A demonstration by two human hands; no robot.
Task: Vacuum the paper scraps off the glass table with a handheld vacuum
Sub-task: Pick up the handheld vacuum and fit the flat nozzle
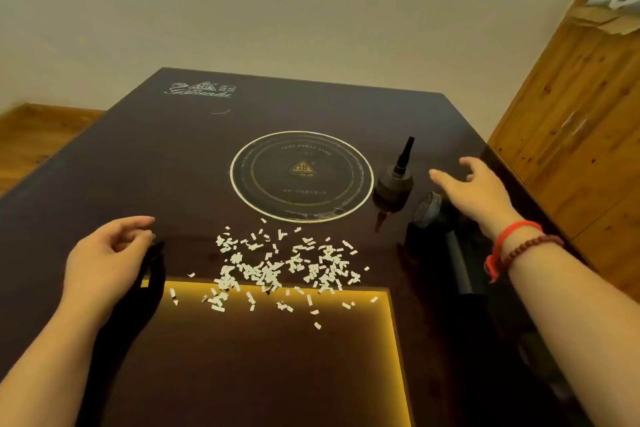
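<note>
Several small white paper scraps [284, 267] lie scattered on the dark glass table [166, 163], just in front of a round burner ring. A black handheld vacuum [396, 178] stands at the ring's right, its narrow nozzle pointing up and away. My right hand [474, 191] hovers just right of the vacuum, fingers spread and relaxed, touching nothing. My left hand [107, 256] hangs above the table left of the scraps, fingers loosely curled and empty. A red cord and a bead bracelet sit on my right wrist.
The round induction burner ring [301, 175] marks the table's middle. A glowing yellow rectangle outline [394, 322] frames the near part of the glass. A small round grey part [427, 208] lies beside the vacuum. A wooden door [581, 121] stands at the right; a white wall is behind.
</note>
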